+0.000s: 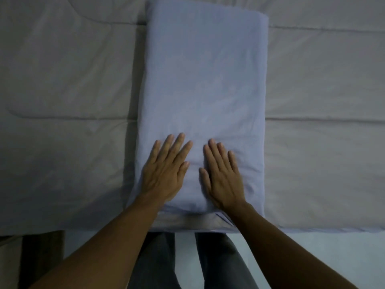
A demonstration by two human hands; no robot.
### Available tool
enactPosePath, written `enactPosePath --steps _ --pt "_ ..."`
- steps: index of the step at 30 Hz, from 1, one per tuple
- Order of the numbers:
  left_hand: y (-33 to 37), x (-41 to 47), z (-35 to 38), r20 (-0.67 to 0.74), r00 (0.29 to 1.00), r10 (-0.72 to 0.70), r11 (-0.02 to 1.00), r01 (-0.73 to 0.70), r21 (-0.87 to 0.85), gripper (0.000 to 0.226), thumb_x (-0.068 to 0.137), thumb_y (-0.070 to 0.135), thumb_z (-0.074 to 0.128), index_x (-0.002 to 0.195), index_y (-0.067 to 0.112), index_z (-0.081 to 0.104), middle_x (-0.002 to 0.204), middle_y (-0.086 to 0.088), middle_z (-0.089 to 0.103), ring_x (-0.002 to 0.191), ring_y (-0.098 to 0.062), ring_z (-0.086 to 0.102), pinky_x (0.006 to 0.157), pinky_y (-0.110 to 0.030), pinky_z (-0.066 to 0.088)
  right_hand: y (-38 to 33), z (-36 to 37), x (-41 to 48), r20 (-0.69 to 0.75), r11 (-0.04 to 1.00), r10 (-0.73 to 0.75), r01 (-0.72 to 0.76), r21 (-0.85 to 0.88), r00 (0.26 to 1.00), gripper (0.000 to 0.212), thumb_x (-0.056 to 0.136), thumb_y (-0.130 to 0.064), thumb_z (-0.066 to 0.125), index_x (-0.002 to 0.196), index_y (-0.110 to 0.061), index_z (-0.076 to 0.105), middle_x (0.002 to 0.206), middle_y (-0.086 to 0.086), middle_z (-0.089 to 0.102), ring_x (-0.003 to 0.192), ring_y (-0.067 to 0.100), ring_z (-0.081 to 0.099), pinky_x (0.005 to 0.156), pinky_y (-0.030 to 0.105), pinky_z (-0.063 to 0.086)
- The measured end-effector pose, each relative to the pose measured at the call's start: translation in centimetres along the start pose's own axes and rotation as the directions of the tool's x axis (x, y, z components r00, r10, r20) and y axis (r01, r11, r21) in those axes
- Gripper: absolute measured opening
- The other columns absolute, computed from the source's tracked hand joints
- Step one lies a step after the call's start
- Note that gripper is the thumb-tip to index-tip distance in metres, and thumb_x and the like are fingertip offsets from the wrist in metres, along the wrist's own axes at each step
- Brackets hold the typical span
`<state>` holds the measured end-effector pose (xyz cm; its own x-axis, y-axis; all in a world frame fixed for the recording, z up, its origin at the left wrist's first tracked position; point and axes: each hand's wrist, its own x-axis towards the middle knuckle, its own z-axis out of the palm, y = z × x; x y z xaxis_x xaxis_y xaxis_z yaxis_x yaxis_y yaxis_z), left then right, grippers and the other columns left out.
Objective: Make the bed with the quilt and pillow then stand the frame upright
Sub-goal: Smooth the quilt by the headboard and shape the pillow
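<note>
A pale blue pillow (204, 84) lies lengthwise on the grey quilt (62, 80), which is spread flat over the bed. My left hand (166, 170) rests flat on the pillow's near end with fingers straight and spread. My right hand (221, 174) lies flat beside it, palm down, fingers together. Both hands press on the pillow and hold nothing. No frame is in view.
The bed's near edge (312, 229) runs across the bottom. Below it my legs in dark trousers (218, 261) stand on a pale floor (302, 238). A dark brown piece of furniture (41, 253) stands at the lower left.
</note>
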<state>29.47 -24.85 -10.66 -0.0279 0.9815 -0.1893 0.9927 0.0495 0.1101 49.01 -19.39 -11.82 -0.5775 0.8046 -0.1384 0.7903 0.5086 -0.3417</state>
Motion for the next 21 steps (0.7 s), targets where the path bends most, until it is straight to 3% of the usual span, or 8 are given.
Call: enactPosePath --steps 3,5,6,9,11,14,16,21 --pt "-2.9 -0.5 1.5 -0.032 0.953 -0.301 0.954 0.301 -0.017 0.061 0.101 0.046 0.026 0.157 0.023 0.019 0.165 -0.006 0.012 0.152 -0.029 0.013 0.122 -0.054 0.006 3.3 0.0 -1.1 -0.021 0.982 0.093 -0.095 -0.165 0.995 0.064 0.102 -0.045 0.036 0.159 -0.022 0.021 0.168 0.000 0.016 0.156 0.023 0.011 0.122 0.054 0.019" --pt "-4.5 -0.6 0.9 -0.046 0.809 -0.586 0.809 0.583 -0.074 0.063 0.101 0.045 0.023 0.157 0.016 0.021 0.163 -0.016 0.018 0.151 -0.033 0.016 0.119 -0.060 0.010 4.5 -1.1 -2.0 -0.055 0.941 0.287 -0.292 -0.171 0.956 0.067 0.100 -0.047 0.029 0.161 -0.022 0.015 0.169 0.000 0.010 0.156 0.022 0.006 0.123 0.055 0.014" --pt "-5.0 -0.4 0.3 -0.062 0.777 -0.626 0.779 0.621 -0.089 0.063 0.101 0.045 0.020 0.156 0.014 0.021 0.163 -0.017 0.018 0.151 -0.033 0.015 0.118 -0.061 0.012 4.6 -1.9 -2.1 -0.063 0.911 0.382 -0.387 -0.141 0.922 0.069 0.099 -0.047 0.026 0.161 -0.021 0.011 0.169 0.000 0.005 0.157 0.022 0.002 0.124 0.055 0.011" --pt "-3.7 1.9 -2.0 -0.180 0.861 -0.475 0.879 0.458 -0.130 0.063 0.102 0.042 0.021 0.157 0.014 0.015 0.165 -0.014 0.011 0.152 -0.030 0.009 0.121 -0.056 0.008 2.4 -3.7 0.5 -0.149 0.894 0.439 -0.448 -0.032 0.886 0.074 0.096 -0.045 0.029 0.161 -0.015 0.010 0.169 0.005 0.004 0.157 0.023 0.000 0.125 0.054 0.005" --pt "-1.2 4.5 -3.0 -0.224 0.914 -0.337 0.938 0.306 -0.163 0.063 0.102 0.040 0.026 0.157 0.010 0.016 0.165 -0.012 0.009 0.153 -0.028 0.008 0.122 -0.053 0.006 0.4 -4.0 4.0 -0.175 0.951 0.309 -0.309 0.027 0.935 0.072 0.098 -0.040 0.035 0.160 -0.011 0.014 0.169 0.008 0.005 0.157 0.024 0.001 0.126 0.051 0.002" --pt "0.3 6.3 -1.3 -0.114 0.986 -0.122 0.991 0.115 -0.063 0.062 0.103 0.041 0.022 0.158 0.013 0.014 0.166 -0.006 0.007 0.153 -0.024 0.007 0.122 -0.051 0.008 1.0 -2.5 6.7 -0.047 0.996 0.071 -0.074 -0.043 0.996 0.068 0.100 -0.040 0.033 0.160 -0.014 0.014 0.169 0.004 0.004 0.157 0.021 0.000 0.126 0.052 0.008" --pt "-0.9 6.1 -0.3 -0.067 0.989 -0.134 0.991 0.133 -0.022 0.061 0.103 0.042 0.021 0.158 0.015 0.013 0.166 -0.004 0.007 0.153 -0.023 0.008 0.122 -0.050 0.010 3.9 -2.0 6.0 0.004 0.988 0.036 -0.035 -0.148 0.999 0.067 0.100 -0.043 0.032 0.160 -0.019 0.016 0.169 0.000 0.010 0.157 0.020 0.004 0.123 0.053 0.017" --pt "-1.5 8.4 -2.4 -0.160 0.929 -0.335 0.942 0.324 -0.087 0.061 0.101 0.039 0.027 0.155 0.009 0.026 0.164 -0.009 0.017 0.153 -0.026 0.011 0.122 -0.052 0.008 6.2 -4.2 5.8 -0.142 0.950 0.291 -0.303 -0.075 0.946 0.072 0.094 -0.038 0.034 0.160 -0.014 0.017 0.169 0.004 0.009 0.157 0.025 0.000 0.125 0.052 0.010"
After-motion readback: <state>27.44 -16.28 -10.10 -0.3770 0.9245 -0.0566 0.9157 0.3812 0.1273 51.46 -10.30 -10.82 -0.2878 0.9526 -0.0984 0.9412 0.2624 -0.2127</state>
